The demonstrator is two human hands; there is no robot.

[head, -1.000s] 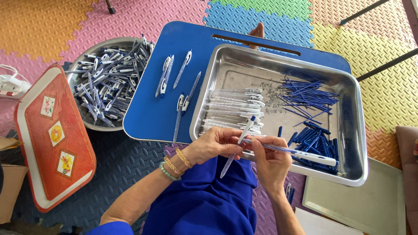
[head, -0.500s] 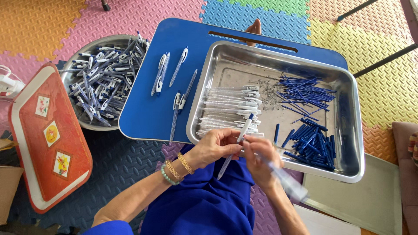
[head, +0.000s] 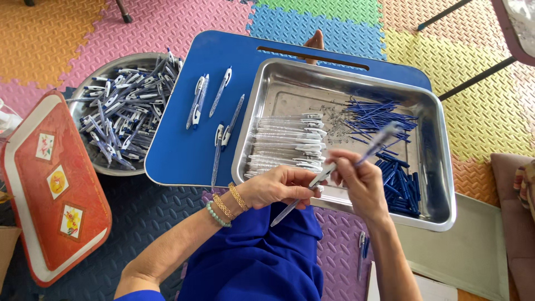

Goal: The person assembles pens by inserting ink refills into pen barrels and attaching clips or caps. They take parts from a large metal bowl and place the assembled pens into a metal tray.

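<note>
— What do the hands have hold of?

— The left hand sits at lower centre of the frame, its fingers closed around a clear pen barrel that slants down toward the blue lap. The right hand is just to its right, fingers pinched on a second clear pen piece that points up and to the right, blurred, over the tray.

— Are the two pieces touching?

— They meet, or nearly so, between the two hands; I cannot tell whether they are joined.

— And what lies under them?

— A steel tray resting on a blue lap table. Inside, a row of clear barrels lies at the tray's left, loose blue refills at upper right, and short blue parts pile at the right, just beside the right hand.

— Anything outside the tray?

— Several assembled pens lie on the bare blue table to the left of it. Further left, a round metal bowl is heaped with pens. At the far left of the frame stands a red tray with stickers. One more pen lies on the foam floor mat at lower right.
</note>
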